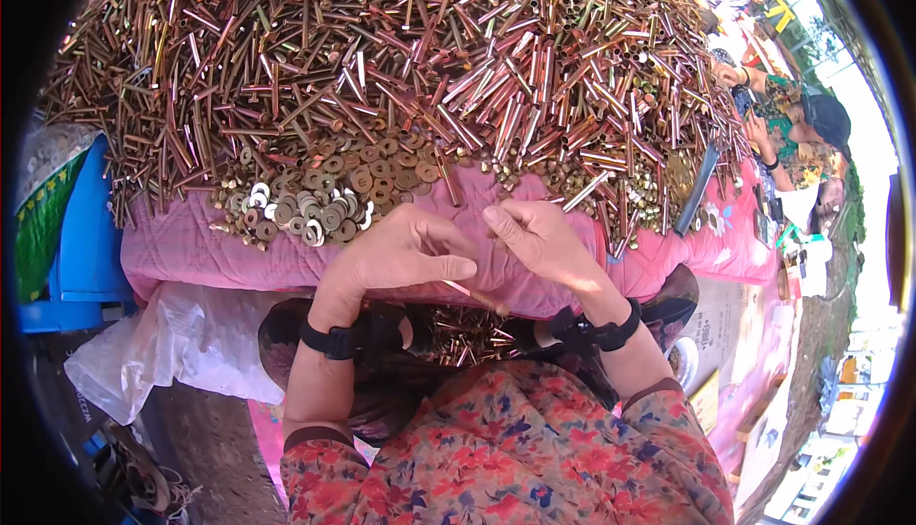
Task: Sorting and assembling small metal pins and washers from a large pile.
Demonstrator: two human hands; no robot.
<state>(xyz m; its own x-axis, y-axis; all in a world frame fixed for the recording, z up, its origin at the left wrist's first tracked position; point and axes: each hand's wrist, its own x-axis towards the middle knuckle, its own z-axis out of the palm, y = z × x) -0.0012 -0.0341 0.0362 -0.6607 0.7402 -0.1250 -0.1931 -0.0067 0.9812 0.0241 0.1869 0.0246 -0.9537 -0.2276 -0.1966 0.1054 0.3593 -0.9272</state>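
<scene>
My left hand (405, 253) hovers over the front edge of the pink quilted cloth (219, 253), its thumb stretched out apart from the bent fingers, with nothing seen between them. To its right, my right hand (544, 244) is closed, with the thumb near the curled fingers; whatever the fingertips hold is hidden. Just below both hands is a thin rod-like metal piece (475, 298), blurred and apart from the fingers. Flat washers (329, 205) lie in a heap beyond my left hand. Small nuts (572, 182) are scattered beyond my right hand.
A large heap of coppery metal tubes (382, 58) covers the far side. More metal pieces (468, 339) lie low between my knees. A dark flat bar (697, 189) rests at the right. A blue bin (91, 239) stands left; another person (806, 134) sits at the far right.
</scene>
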